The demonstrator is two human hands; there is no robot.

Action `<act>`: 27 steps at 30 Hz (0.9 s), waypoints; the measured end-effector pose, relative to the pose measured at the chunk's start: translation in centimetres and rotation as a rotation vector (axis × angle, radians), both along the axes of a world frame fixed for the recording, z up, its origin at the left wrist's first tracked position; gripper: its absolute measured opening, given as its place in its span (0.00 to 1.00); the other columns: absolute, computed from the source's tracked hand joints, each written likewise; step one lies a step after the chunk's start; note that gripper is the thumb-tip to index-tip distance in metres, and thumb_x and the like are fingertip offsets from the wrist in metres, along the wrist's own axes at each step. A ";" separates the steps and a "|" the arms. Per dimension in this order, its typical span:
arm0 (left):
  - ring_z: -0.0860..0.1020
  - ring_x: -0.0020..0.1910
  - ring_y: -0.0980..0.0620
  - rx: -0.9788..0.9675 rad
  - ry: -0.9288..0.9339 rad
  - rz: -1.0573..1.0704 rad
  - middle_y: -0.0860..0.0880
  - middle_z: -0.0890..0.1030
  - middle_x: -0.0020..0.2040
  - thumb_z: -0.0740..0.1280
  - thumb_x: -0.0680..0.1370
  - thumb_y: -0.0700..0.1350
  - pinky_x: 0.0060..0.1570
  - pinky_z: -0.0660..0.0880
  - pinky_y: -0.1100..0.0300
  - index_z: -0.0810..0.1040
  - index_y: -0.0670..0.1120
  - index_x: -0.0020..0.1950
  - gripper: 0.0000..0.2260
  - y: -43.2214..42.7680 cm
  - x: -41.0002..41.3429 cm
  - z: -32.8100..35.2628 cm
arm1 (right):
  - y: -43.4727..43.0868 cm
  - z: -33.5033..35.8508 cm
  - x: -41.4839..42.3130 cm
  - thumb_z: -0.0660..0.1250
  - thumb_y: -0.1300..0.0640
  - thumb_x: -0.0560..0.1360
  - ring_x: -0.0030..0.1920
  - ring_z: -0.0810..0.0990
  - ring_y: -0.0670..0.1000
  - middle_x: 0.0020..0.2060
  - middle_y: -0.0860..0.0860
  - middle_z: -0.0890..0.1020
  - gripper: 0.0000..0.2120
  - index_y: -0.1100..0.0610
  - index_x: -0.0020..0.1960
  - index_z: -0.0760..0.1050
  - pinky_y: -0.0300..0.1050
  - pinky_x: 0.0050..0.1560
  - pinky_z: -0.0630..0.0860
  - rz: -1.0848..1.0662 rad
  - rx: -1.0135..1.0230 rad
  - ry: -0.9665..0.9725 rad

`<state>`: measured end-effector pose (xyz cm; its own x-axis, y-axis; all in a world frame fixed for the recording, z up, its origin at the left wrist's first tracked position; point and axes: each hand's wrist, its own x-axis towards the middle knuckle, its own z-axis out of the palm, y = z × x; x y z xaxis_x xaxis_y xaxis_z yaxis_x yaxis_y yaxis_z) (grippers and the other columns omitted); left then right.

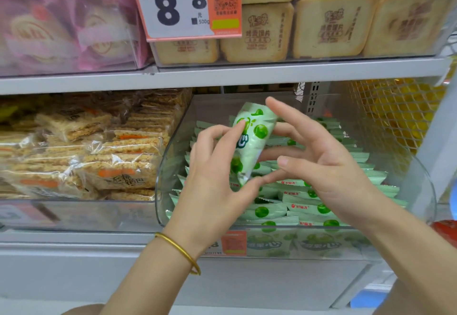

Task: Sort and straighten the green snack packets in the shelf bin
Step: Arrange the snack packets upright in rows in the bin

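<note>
A clear plastic shelf bin (173,141) on the middle shelf holds several pale green snack packets (309,206) lying in rough rows. One green packet (252,139) is lifted above the bin, standing almost on end. My left hand (212,178), with a gold bangle on the wrist, pinches this packet between thumb and fingers. My right hand (319,156) is beside it on the right, its fingers spread and mostly straight, some fingertips touching the packet's back and lower edge.
Bags of rice crackers (99,154) fill the bin to the left. Tan bread-like packs (321,25) and pink packs (61,22) sit on the shelf above, with a price tag (183,5). A wire mesh basket with yellow goods (395,114) stands at the right.
</note>
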<state>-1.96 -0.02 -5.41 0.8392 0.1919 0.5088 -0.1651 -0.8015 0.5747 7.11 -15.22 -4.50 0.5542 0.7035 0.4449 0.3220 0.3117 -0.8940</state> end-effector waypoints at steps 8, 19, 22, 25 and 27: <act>0.80 0.55 0.55 -0.516 0.000 -0.258 0.54 0.81 0.56 0.62 0.78 0.33 0.57 0.76 0.56 0.56 0.65 0.68 0.32 0.3 -0.5 0.9 | 0.3 -0.1 0.4 0.67 0.62 0.75 0.57 0.77 0.42 0.61 0.45 0.75 0.19 0.42 0.60 0.76 0.43 0.56 0.76 -0.378 -0.083 -0.072; 0.74 0.63 0.58 -0.548 0.077 -0.391 0.57 0.70 0.68 0.65 0.71 0.33 0.60 0.75 0.57 0.64 0.59 0.70 0.33 0.6 -0.8 1.0 | 1.0 0.2 0.0 0.65 0.68 0.73 0.43 0.83 0.50 0.50 0.52 0.81 0.17 0.51 0.56 0.77 0.42 0.42 0.80 -0.243 0.032 0.187; 0.74 0.63 0.57 -0.552 0.073 -0.390 0.56 0.71 0.68 0.65 0.71 0.33 0.59 0.75 0.56 0.65 0.59 0.69 0.32 0.6 -0.7 1.0 | 1.0 0.3 0.0 0.65 0.68 0.74 0.43 0.83 0.50 0.51 0.53 0.81 0.16 0.52 0.56 0.77 0.43 0.41 0.80 -0.252 0.027 0.188; 0.77 0.59 0.55 -0.587 0.032 -0.330 0.56 0.74 0.64 0.66 0.71 0.37 0.55 0.77 0.55 0.68 0.62 0.66 0.28 0.5 -0.4 0.9 | 1.1 0.1 0.1 0.66 0.68 0.73 0.43 0.83 0.52 0.52 0.56 0.80 0.16 0.52 0.56 0.76 0.46 0.41 0.81 -0.263 0.021 0.198; 0.79 0.55 0.51 -0.690 -0.017 -0.232 0.53 0.76 0.60 0.68 0.72 0.40 0.51 0.79 0.52 0.69 0.63 0.61 0.24 0.4 -0.1 0.6 | 1.1 -0.1 0.2 0.66 0.68 0.73 0.44 0.84 0.52 0.53 0.56 0.80 0.15 0.53 0.56 0.75 0.46 0.40 0.81 -0.249 0.021 0.230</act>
